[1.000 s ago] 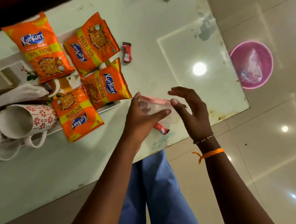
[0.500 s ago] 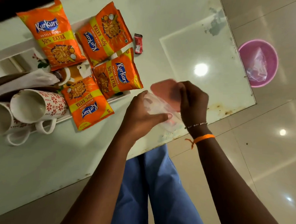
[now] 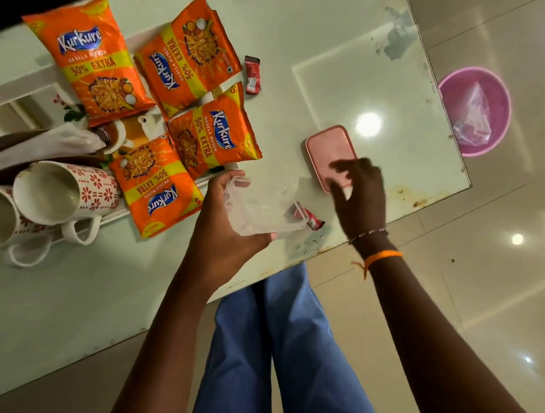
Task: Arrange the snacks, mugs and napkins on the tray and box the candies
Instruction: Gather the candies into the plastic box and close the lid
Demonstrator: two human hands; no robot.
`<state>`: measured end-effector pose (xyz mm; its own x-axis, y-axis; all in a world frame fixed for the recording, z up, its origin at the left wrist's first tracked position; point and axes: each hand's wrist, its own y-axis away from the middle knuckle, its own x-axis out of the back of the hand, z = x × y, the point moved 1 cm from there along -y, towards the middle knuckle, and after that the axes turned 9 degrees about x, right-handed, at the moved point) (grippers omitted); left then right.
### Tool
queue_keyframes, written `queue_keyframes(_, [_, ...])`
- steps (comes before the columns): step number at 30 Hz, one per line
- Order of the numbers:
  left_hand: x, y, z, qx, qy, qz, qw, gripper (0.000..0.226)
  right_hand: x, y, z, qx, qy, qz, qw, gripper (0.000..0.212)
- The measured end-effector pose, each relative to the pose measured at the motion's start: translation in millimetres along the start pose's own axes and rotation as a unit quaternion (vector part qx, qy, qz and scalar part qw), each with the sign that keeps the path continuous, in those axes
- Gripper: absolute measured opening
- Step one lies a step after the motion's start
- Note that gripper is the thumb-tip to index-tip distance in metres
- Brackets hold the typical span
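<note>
Left hand (image 3: 222, 232) around clear box (image 3: 264, 210)

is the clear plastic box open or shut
Open: the clear plastic box sits lidless in the left hand, while its pink lid lies flat on the glass table.

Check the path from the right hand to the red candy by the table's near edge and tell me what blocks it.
Nothing visible blocks it. The right hand hovers over the pink lid, and the red candy lies on bare table between it and the clear box, which the left hand holds; the box's corner overlaps one end.
</note>
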<state>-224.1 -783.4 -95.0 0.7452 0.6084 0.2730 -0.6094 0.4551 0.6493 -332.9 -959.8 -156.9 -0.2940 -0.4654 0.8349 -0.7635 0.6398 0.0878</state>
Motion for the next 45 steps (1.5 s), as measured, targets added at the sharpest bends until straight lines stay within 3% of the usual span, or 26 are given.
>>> queue_keyframes(3, [1.4,1.2,2.5,-0.024,-0.004,0.006,1.000,0.079,-20.0,31.0,-13.1,0.066,0.036,-0.135,0.988,0.035])
queue_keyframes(5, [1.3,1.8,2.8,-0.030,-0.014,0.002,0.999,0.081,-31.6,40.8,-12.7,0.076,0.073,-0.185,0.977,0.043])
queue_keyframes(13, [-1.9,-4.6,13.1,-0.054,-0.009,0.028,0.998,0.086,-15.0,7.0,-11.3,0.021,-0.012,-0.093,0.995,0.028])
queue_keyframes(17, [-4.9,-13.8,19.8,-0.084,-0.022,0.056,0.995,0.087,15.9,-13.5,-29.5,-0.047,-0.165,0.061,0.983,0.024])
queue_keyframes(19, [-6.7,-19.0,24.2,-0.103,-0.036,0.071,0.991,0.085,30.5,-20.8,-42.3,-0.054,-0.206,0.102,0.972,0.023])
queue_keyframes(24, [-7.2,-31.0,38.8,-0.131,-0.034,0.079,0.988,0.083,41.2,-35.2,-72.2,-0.004,-0.297,-0.002,0.955,0.022])
queue_keyframes(28, [4.4,-38.1,47.6,-0.133,0.001,0.106,0.985,0.082,36.2,-68.4,-66.2,-0.046,-0.300,0.088,0.949,0.010])
queue_keyframes(30, [14.4,-39.1,50.6,-0.135,0.015,0.129,0.982,0.078,24.5,-94.3,-60.9,-0.054,-0.272,0.087,0.957,0.011])
queue_keyframes(35, [32.0,-40.0,52.7,-0.126,0.029,0.175,0.976,0.075,-30.5,-153.5,-64.9,0.080,-0.133,-0.131,0.979,0.030])
queue_keyframes(37, [34.1,-41.3,52.3,-0.118,0.032,0.186,0.975,0.077,-52.5,-165.8,-67.2,0.097,-0.063,-0.176,0.977,0.034])
queue_keyframes(41, [32.7,-46.5,54.8,-0.111,0.035,0.203,0.972,0.077,-66.2,-171.4,-64.2,0.104,0.012,-0.135,0.985,0.030])
queue_keyframes(45, [26.2,-54.9,62.7,-0.110,0.034,0.214,0.970,0.075,-43.9,-172.4,-52.7,0.035,-0.079,-0.039,0.996,0.028])
